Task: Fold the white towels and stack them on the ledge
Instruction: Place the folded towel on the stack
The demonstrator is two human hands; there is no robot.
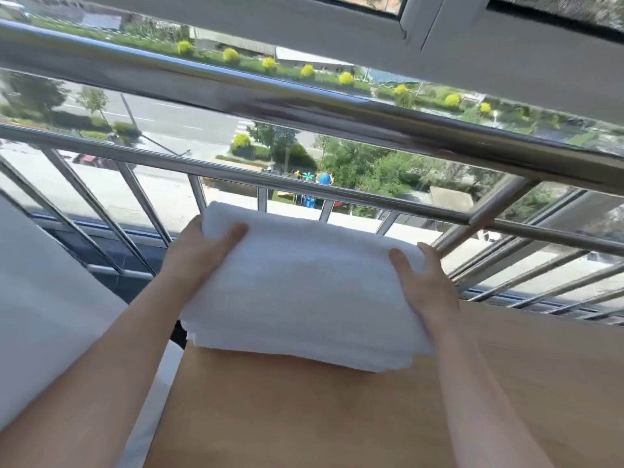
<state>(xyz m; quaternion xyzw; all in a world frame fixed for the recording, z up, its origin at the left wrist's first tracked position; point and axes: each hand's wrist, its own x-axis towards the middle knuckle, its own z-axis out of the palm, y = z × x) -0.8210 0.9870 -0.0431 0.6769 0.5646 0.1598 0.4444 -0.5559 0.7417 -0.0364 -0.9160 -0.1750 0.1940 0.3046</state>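
A folded white towel (304, 292), several layers thick, is held between both hands above the far left end of a light wooden ledge (337, 417). My left hand (202, 251) grips its left edge, thumb on top. My right hand (422, 282) grips its right edge, thumb on top as well. The towel's near edge hangs just over the wood; whether it touches the surface I cannot tell. No other towel shows on the ledge.
A steel railing (304, 109) with slanted bars runs across just behind the towel, with an open drop to the street beyond. A white surface (44, 298) lies at the left. A white window frame (472, 35) is at the top right.
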